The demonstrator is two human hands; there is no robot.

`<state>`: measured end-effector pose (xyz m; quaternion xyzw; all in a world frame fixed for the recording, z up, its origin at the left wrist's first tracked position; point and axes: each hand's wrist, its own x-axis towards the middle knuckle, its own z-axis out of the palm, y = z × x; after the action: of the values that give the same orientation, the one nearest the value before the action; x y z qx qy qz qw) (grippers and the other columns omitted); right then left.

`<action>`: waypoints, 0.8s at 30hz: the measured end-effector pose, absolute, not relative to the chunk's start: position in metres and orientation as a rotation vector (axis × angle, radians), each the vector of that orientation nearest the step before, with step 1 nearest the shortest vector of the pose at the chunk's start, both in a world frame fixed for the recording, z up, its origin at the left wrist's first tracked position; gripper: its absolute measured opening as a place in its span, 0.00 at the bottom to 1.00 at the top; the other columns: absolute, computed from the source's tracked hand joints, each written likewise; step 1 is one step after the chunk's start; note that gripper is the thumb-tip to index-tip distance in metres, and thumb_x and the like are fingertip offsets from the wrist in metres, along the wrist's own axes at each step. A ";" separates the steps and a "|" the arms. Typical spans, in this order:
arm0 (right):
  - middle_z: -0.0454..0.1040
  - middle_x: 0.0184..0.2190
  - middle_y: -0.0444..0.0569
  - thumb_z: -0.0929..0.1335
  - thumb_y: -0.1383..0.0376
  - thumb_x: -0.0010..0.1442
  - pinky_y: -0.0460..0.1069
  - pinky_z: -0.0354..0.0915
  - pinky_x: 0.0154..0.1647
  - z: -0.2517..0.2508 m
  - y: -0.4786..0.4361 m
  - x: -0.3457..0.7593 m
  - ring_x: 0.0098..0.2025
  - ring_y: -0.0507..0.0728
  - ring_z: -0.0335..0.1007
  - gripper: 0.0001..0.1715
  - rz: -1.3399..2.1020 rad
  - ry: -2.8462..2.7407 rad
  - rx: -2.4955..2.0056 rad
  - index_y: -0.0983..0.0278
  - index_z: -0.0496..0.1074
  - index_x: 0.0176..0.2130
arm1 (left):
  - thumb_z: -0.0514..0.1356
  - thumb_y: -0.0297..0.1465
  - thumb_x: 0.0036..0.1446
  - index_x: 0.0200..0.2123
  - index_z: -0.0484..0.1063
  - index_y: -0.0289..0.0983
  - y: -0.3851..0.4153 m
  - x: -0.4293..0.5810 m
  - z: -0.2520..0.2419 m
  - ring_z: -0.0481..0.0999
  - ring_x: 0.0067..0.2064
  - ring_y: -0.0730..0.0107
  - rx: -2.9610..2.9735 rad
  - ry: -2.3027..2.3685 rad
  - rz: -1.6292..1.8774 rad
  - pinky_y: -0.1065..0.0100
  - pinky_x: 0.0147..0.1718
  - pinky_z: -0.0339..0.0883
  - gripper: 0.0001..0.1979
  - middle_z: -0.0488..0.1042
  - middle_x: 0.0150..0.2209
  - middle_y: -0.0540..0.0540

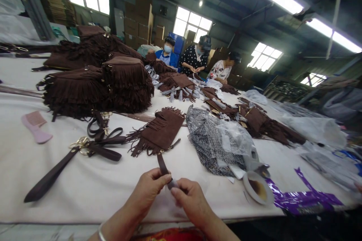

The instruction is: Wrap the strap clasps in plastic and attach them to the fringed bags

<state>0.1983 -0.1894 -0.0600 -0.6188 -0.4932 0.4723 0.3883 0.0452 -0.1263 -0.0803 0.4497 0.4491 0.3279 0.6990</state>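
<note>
My left hand (152, 185) pinches a dark brown wrist strap (162, 164) between thumb and fingers. The strap runs from a metal clasp on a brown fringed suede pouch (165, 130) that lies flat on the table. Just right of it, my right hand (190, 195) is closed on the strap's near end, where a pale, translucent wrap (172, 183) shows between the fingers. Whether this wrap is plastic film or paper I cannot tell. Left of the pouch lies a bunch of loose brown straps (104, 151) with gold-coloured clasps.
Stacked fringed bags (124, 83) stand at the back left, near a pink comb (36, 128). To the right are grey knit fabric (202, 143), a tape roll (267, 192) and purple plastic (308, 200). Several co-workers sit across the white-covered table (93, 192).
</note>
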 end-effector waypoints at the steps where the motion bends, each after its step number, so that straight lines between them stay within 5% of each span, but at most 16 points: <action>1: 0.66 0.20 0.42 0.68 0.63 0.53 0.44 0.56 0.24 -0.061 -0.188 0.197 0.22 0.50 0.60 0.10 1.223 -1.235 -1.558 0.68 0.75 0.29 | 0.65 0.37 0.48 0.33 0.76 0.33 -0.128 0.046 -0.081 0.54 0.22 0.79 1.003 1.005 0.728 0.75 0.20 0.45 0.13 0.63 0.20 0.55; 6: 0.66 0.20 0.43 0.69 0.63 0.48 0.45 0.52 0.25 -0.068 -0.183 0.194 0.23 0.49 0.56 0.10 1.324 -1.051 -1.515 0.70 0.75 0.28 | 0.68 0.40 0.46 0.28 0.73 0.33 -0.130 0.050 -0.087 0.62 0.23 0.79 0.878 0.955 0.665 0.76 0.21 0.52 0.15 0.70 0.23 0.52; 10: 0.65 0.19 0.43 0.71 0.60 0.46 0.44 0.49 0.23 -0.071 -0.190 0.194 0.22 0.48 0.54 0.12 1.501 -0.776 -1.394 0.69 0.71 0.25 | 0.64 0.47 0.50 0.34 0.71 0.34 -0.107 0.051 -0.087 0.75 0.29 0.70 0.473 0.908 0.599 0.72 0.26 0.66 0.20 0.78 0.33 0.43; 17: 0.58 0.16 0.39 0.69 0.55 0.48 0.45 0.44 0.22 -0.087 -0.195 0.194 0.20 0.47 0.47 0.18 1.546 -0.872 -1.422 0.66 0.66 0.21 | 0.60 0.30 0.58 0.34 0.70 0.34 -0.058 0.064 -0.088 0.78 0.29 0.70 0.300 1.058 0.765 0.72 0.26 0.70 0.05 0.79 0.30 0.43; 24: 0.53 0.13 0.39 0.64 0.63 0.50 0.46 0.42 0.19 -0.083 -0.165 0.185 0.18 0.49 0.45 0.16 1.294 -0.938 -1.652 0.61 0.58 0.15 | 0.62 0.25 0.51 0.31 0.72 0.33 -0.068 0.073 -0.096 0.78 0.28 0.70 0.375 1.010 0.789 0.72 0.26 0.70 0.03 0.78 0.27 0.45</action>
<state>0.1848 -0.1647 -0.0833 -0.6557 -0.3725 0.5135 0.4093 0.0731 -0.0680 -0.0957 0.1738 0.4682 0.3656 0.7854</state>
